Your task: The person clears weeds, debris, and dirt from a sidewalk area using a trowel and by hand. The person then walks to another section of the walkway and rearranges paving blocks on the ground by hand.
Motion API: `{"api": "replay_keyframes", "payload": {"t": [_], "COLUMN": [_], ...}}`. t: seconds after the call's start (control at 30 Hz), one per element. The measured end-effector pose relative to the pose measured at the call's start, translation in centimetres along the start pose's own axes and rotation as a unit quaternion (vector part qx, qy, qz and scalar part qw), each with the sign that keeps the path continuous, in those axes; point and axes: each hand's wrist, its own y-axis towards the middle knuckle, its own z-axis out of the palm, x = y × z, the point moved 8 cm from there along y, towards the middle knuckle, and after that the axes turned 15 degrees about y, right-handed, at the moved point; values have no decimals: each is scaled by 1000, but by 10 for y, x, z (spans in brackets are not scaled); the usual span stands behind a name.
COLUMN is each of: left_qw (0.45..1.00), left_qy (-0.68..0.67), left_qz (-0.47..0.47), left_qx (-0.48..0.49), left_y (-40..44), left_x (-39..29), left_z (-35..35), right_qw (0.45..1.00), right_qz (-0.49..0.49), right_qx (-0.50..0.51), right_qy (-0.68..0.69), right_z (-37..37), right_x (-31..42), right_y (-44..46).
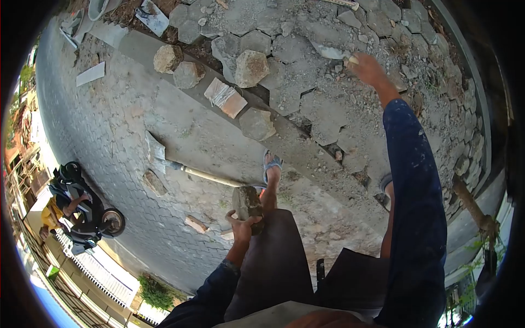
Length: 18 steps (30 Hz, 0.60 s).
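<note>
Low in the view, my left hand (241, 225) grips a thick grey-brown paving block (248, 203) beside my leg. My right hand (367, 70), at the upper right, is closed round the handle of a trowel (328, 51), whose blade points left over loose rubble and grey hexagonal pavers (321, 119). Between the hands, a brick wrapped with string (225, 98) lies on the concrete kerb, with a hexagonal block (257, 124) next to it. Rough blocks (252, 68) sit further up.
A long-handled shovel (210, 176) lies left of my sandalled foot (273, 167). Loose stones (154, 182) and a brick piece (196, 223) rest on the road. At the far left, a person (50, 215) is by a black motorcycle (87, 216). A tree trunk (474, 203) stands right.
</note>
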Motion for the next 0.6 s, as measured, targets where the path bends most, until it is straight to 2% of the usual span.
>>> {"api": "replay_keyframes", "payload": {"t": [0.03, 0.07, 0.13, 0.2, 0.23, 0.33, 0.37, 0.4, 0.43, 0.53, 0.6], "left_qw": [1000, 1000, 996, 990, 988, 981, 980, 974, 968, 944, 923], "left_qy": [-5, -3, -62, -127, -144, -162, -154, -155, -124, -60, 25], "left_qz": [-13, -16, -45, -33, -29, 55, 88, 131, 178, 272, 308], "left_qx": [-10, -8, -32, -43, -54, -89, -92, -105, -128, -180, -231], "left_y": [3, 9, 19, 34, 35, 56, 53, 58, 77, 79, 99], "left_x": [1, -1, -15, -40, -65, -126, -159, -183, -199, -284, -330], "left_z": [-6, -10, -20, -29, -36, -59, -66, -74, -85, -100, -107], "right_qw": [1000, 998, 994, 989, 983, 942, 943, 879, 787, 758, 787], "right_qz": [3, 16, 27, 86, 126, 206, 205, 272, 329, 341, 306], "right_qx": [2, -36, -72, -59, -86, -231, -233, -279, -317, -315, -240], "right_qy": [1, 47, 84, 106, 105, 126, 124, 273, 414, 457, 478], "right_z": [2, -4, -8, 4, 10, 36, 43, 55, 72, 89, 103], "right_x": [-1, -5, 0, 2, -6, -55, -53, -62, -68, -43, -11], "right_y": [-2, -4, -17, -65, -92, -166, -171, -184, -194, -144, -91]}}
